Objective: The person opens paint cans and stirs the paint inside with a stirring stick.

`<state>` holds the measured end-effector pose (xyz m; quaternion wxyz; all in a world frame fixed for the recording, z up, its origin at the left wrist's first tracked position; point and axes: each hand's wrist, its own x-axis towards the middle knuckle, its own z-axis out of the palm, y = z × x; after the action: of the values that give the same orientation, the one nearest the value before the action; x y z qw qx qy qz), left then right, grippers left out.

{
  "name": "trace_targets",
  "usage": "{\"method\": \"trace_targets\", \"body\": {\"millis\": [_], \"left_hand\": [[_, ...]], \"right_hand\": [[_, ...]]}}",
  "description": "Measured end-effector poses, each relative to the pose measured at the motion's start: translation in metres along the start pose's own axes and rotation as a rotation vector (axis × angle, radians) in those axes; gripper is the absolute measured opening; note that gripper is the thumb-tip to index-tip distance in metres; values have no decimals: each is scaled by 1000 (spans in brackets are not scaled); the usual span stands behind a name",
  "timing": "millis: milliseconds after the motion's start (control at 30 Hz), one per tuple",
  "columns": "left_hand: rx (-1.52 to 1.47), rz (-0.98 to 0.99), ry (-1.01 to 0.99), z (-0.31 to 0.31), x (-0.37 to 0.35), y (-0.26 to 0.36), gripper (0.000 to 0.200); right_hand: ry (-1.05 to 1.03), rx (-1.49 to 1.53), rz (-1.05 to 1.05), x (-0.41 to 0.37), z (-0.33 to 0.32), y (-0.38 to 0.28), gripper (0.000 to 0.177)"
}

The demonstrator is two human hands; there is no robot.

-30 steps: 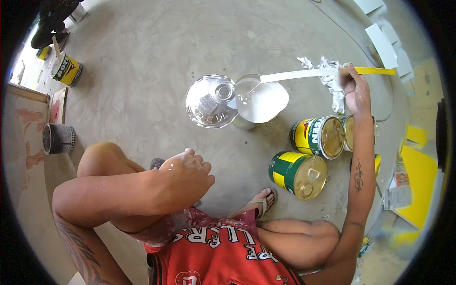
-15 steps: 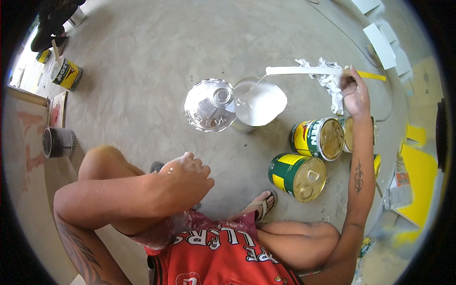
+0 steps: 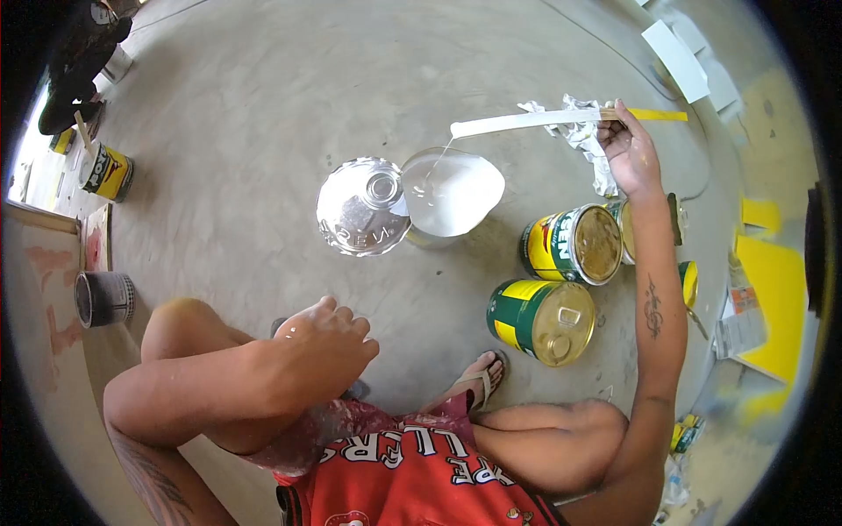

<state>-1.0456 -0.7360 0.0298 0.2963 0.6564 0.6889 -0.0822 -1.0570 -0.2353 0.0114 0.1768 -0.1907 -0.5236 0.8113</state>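
Observation:
My right hand (image 3: 630, 151) is closed on a long flat stirring stick (image 3: 526, 121), held level above the floor. White paint coats the stick's left part; its other end is yellow. A thin white strand hangs from its tip over an open can of white paint (image 3: 452, 195). The can's silvery lid (image 3: 361, 207) stands bent back at its left side. My left hand (image 3: 326, 337) rests near my knee with fingers curled in and white smears on its back; nothing shows in it.
Beside the open can are a Green-labelled can (image 3: 570, 245), a green and yellow can (image 3: 542, 322) and crumpled white paper (image 3: 583, 145). At left stand a can with a stick (image 3: 110, 173) and a dark can (image 3: 105, 298). Yellow sheets (image 3: 767, 298) lie right.
The view has shifted slightly, so the cans sit further left. The stick's coated tip is still above the can, with the stick tilted a little more. My left hand stays curled.

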Motion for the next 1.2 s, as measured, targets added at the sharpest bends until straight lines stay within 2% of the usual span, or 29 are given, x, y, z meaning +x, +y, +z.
{"method": "trace_targets", "body": {"millis": [300,400,467,600,667,733,800,967,1033,1067,1100,1167,1200], "left_hand": [[28,3,20,-8,-5,2,25],[31,8,3,-6,-4,2,25],[32,4,2,-4,-3,2,25],[25,1,0,-6,-5,2,26],[14,-4,-8,-6,-4,2,27],[-14,-9,-60,-1,1,1,31],[-16,-19,-93,-5,1,2,33],[-13,-34,-149,0,4,2,36],[-36,-14,53,23,5,-1,27],[-50,-29,96,30,6,1,22],[-63,-61,137,36,10,3,17],[-38,-78,294,48,12,0,14],[-54,-95,133,45,19,1,15]], "right_hand": [[-31,-24,-26,-3,8,2,17],[-61,-169,-94,-9,20,9,19],[-62,-367,-143,-15,31,15,25],[-112,-481,-149,-25,55,23,32],[-114,-643,-165,-27,67,28,35],[-136,-735,-194,-32,77,37,36],[-194,-980,-252,-38,92,50,36],[-328,-1096,-281,-50,112,106,30],[-472,-1059,-299,-51,117,135,29],[-503,-1000,-262,-59,120,142,30],[-571,-1070,-264,-55,111,154,29],[-700,-1020,-78,-52,105,161,32],[-668,-1081,-24,-45,97,162,34]]}}
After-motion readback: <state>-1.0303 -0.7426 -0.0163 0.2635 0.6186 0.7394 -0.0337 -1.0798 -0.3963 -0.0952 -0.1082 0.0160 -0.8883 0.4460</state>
